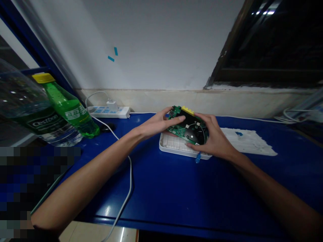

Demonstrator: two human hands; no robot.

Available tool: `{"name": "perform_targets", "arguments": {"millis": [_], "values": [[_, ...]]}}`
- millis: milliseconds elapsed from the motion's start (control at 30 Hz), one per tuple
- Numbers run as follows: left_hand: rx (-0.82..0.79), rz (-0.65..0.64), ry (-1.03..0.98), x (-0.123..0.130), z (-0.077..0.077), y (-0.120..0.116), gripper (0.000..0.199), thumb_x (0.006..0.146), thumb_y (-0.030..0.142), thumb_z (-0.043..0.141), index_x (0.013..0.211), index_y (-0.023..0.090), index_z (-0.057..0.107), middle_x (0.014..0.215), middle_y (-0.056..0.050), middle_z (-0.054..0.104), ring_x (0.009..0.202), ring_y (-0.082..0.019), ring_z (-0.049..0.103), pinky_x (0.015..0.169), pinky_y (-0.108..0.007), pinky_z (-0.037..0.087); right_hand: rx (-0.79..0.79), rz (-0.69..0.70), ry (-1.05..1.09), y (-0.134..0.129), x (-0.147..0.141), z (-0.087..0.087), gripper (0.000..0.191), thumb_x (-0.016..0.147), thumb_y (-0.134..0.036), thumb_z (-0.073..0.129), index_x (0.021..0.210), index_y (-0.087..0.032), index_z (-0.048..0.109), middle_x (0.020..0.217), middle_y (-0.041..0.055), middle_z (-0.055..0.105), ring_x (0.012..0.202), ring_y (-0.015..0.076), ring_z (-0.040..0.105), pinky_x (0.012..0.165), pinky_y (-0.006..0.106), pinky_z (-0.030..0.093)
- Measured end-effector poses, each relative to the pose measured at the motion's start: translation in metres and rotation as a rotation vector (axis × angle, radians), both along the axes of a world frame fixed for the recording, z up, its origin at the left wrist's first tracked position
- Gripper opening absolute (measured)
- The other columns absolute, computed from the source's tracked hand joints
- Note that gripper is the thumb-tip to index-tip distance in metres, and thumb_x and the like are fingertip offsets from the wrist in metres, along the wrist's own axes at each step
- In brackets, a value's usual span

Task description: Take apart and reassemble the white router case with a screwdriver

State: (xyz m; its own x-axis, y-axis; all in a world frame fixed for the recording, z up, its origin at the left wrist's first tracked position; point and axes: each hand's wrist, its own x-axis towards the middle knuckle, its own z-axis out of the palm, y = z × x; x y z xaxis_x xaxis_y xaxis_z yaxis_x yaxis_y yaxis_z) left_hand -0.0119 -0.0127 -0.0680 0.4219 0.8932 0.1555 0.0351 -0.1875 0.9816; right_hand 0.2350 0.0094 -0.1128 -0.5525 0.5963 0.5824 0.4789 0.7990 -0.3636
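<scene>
A green circuit board [188, 129] with black plates, a thin white wire and a row of yellow ports is held tilted between both hands. My left hand [161, 122] grips its left end, thumb across the top face. At its right end, my right hand [214, 137] wraps the edge with fingers and thumb. Beneath the board lies an open white plastic casing [171, 148], partly hidden by it. A small blue piece [198, 157] rests against the casing's front edge. Right of my right hand lies a flat white plastic cover [249, 142].
On the left stand a large clear water bottle [42, 117] and a green soda bottle [70, 107]. A white power strip [118, 112] with a plugged-in charger sits by the wall. A white cable [130, 178] crosses the blue table [161, 198] to its front edge.
</scene>
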Motion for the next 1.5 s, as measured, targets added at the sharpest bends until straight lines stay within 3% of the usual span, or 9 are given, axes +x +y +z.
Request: {"name": "perform_targets", "arguments": {"millis": [233,367,467,633,733,833,1000,1167,1500], "values": [[-0.027,-0.021,-0.102,-0.002,-0.010,0.003,0.034,0.081,0.010,0.070,0.113,0.010,0.060,0.109,-0.013,0.071,0.097,-0.020,0.068,0.095,-0.040,0.054,0.034,0.001,-0.035,-0.002,0.005,0.008,0.104,0.060,-0.051,0.088,0.149,-0.038,0.035,0.142,0.0114,0.038,0.135,0.0419,0.037,0.113,0.061,0.034],[-0.094,-0.031,-0.162,-0.007,-0.015,0.007,0.033,0.079,0.008,0.071,0.111,0.010,0.062,0.110,-0.013,0.071,0.096,-0.019,0.069,0.095,-0.039,0.053,-0.210,0.050,0.141,0.006,0.017,0.009,0.107,0.071,-0.053,0.079,0.155,-0.037,0.015,0.154,0.0116,0.033,0.134,0.0376,0.045,0.108,0.057,0.044],[-0.076,-0.012,-0.183,-0.008,-0.017,0.009,0.034,0.080,0.008,0.071,0.112,0.011,0.061,0.112,-0.014,0.070,0.095,-0.019,0.069,0.092,-0.039,0.055,-0.463,0.087,0.262,0.012,0.022,0.006,0.094,0.087,-0.047,0.065,0.157,-0.033,0.004,0.133,0.0117,0.060,0.112,0.0296,0.066,0.093,0.051,0.057],[0.038,-0.034,-0.116,-0.006,-0.020,0.010,0.036,0.083,0.014,0.068,0.118,0.012,0.058,0.116,-0.015,0.069,0.105,-0.023,0.068,0.095,-0.042,0.055,-0.693,0.120,0.346,0.016,0.020,0.002,0.054,0.079,-0.042,0.075,0.128,-0.027,0.055,0.104,0.0062,0.074,0.085,0.0240,0.072,0.077,0.046,0.064],[0.077,-0.036,-0.059,-0.006,-0.022,0.012,0.037,0.085,0.016,0.068,0.120,0.012,0.057,0.117,-0.015,0.068,0.107,-0.024,0.067,0.098,-0.044,0.054,-0.712,0.116,0.392,0.016,0.019,0.002,0.034,0.075,-0.041,0.079,0.100,-0.024,0.063,0.087,0.0019,0.073,0.076,0.0208,0.071,0.071,0.042,0.064],[0.142,-0.036,-0.014,-0.007,-0.022,0.014,0.037,0.084,0.016,0.069,0.120,0.014,0.059,0.117,-0.013,0.069,0.107,-0.023,0.067,0.097,-0.045,0.055,-0.633,0.106,0.371,0.014,0.021,0.003,0.030,0.075,-0.042,0.079,0.090,-0.023,0.061,0.081,-0.0001,0.070,0.072,0.0187,0.068,0.066,0.037,0.062],[0.344,-0.051,0.178,-0.017,-0.008,0.012,0.029,0.086,0.021,0.069,0.115,0.017,0.068,0.113,-0.009,0.072,0.103,-0.021,0.068,0.093,-0.040,0.056,-0.189,0.011,0.100,0.007,0.029,0.003,0.021,0.083,-0.038,0.071,0.093,-0.024,0.061,0.080,0.0008,0.069,0.066,0.0168,0.063,0.058,0.031,0.053],[0.609,-0.102,0.297,-0.023,0.001,0.007,0.036,0.083,0.004,0.056,0.109,0.021,0.074,0.114,-0.008,0.073,0.113,-0.021,0.065,0.102,-0.043,0.050,0.155,0.100,-0.186,0.010,0.040,0.001,0.034,0.080,-0.020,0.064,0.114,-0.023,0.064,0.109,0.0073,0.073,0.096,0.0251,0.070,0.082,0.040,0.057],[1.152,0.069,0.649,-0.019,-0.025,0.007,0.037,0.086,0.004,0.056,0.116,0.023,0.067,0.114,-0.006,0.071,0.116,-0.022,0.058,0.098,-0.048,0.050,0.301,0.036,-0.411,0.018,0.045,-0.002,0.068,0.077,-0.006,0.057,0.139,-0.031,0.055,0.142,0.0028,0.058,0.118,0.0300,0.065,0.094,0.053,0.055]]}}
